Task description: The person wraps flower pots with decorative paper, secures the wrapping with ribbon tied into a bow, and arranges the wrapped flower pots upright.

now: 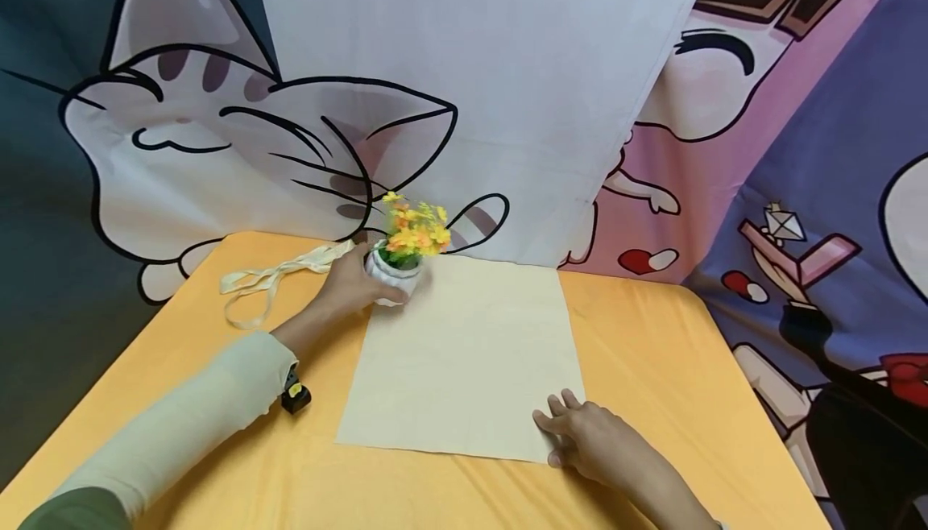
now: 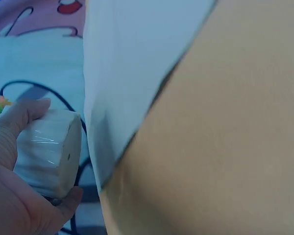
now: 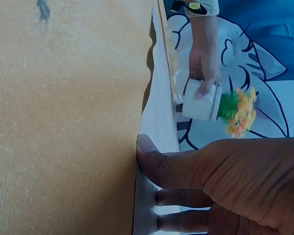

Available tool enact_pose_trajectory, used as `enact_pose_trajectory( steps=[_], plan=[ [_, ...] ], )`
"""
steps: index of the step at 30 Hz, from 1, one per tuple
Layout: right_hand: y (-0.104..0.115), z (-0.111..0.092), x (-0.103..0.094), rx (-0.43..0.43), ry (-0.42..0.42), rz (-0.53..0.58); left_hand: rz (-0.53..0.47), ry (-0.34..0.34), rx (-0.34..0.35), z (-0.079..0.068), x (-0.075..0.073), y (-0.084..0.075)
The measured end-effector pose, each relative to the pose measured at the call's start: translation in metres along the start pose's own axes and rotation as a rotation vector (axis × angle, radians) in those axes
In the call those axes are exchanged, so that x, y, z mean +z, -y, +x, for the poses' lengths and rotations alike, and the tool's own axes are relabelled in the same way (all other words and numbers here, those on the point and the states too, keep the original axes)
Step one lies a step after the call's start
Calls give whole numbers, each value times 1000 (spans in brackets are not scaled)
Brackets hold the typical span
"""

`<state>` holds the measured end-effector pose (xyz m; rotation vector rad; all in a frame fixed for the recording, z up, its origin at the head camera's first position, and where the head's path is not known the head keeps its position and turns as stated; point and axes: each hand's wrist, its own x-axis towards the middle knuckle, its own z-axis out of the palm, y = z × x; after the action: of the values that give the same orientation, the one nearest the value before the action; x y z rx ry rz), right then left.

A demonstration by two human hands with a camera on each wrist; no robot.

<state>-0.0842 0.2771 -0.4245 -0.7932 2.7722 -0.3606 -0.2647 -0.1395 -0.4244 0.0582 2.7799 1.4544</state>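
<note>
Nearest, at the near right corner of a pale sheet (image 1: 464,369), the right hand (image 1: 598,437) lay low, its thumb at the sheet's near edge and its fingers spread apart, the tips touching the surface. It closed round nothing; the light, loose touch was probably meant to steady that corner, since nothing else was seen weighting it. The sheet lay flat on the yellow-covered table (image 1: 645,345), running from near the table's front to its far edge. Left of it, over the table, reached a pale sleeve (image 1: 184,413) with a small black device (image 1: 294,395) at the cuff. At the far left corner of the sheet, the left hand (image 1: 354,280) was clamped round a white pot (image 1: 397,275), thumb on one side and fingers on the other. The left wrist view showed the pot's underside, so it seemed to be held just clear of the surface. Gripping the sides presumably spared the yellow flowers (image 1: 418,232), which stood free above the rim. Just beside that hand, toward the table's far left corner, a cream ribbon (image 1: 268,279) lay in loose loops. Past the far edge hung a cat-printed backdrop (image 1: 181,131).
</note>
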Motion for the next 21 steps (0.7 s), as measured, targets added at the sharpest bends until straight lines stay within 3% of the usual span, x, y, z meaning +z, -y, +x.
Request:
enact_pose_trajectory(
  steps=[12,21],
  plan=[
    [3,2,1,15,15,12,42,93,64,-8,32,-28],
    [3,1,-1,39,30,12,42,104,114,-10,43,-42]
  ],
)
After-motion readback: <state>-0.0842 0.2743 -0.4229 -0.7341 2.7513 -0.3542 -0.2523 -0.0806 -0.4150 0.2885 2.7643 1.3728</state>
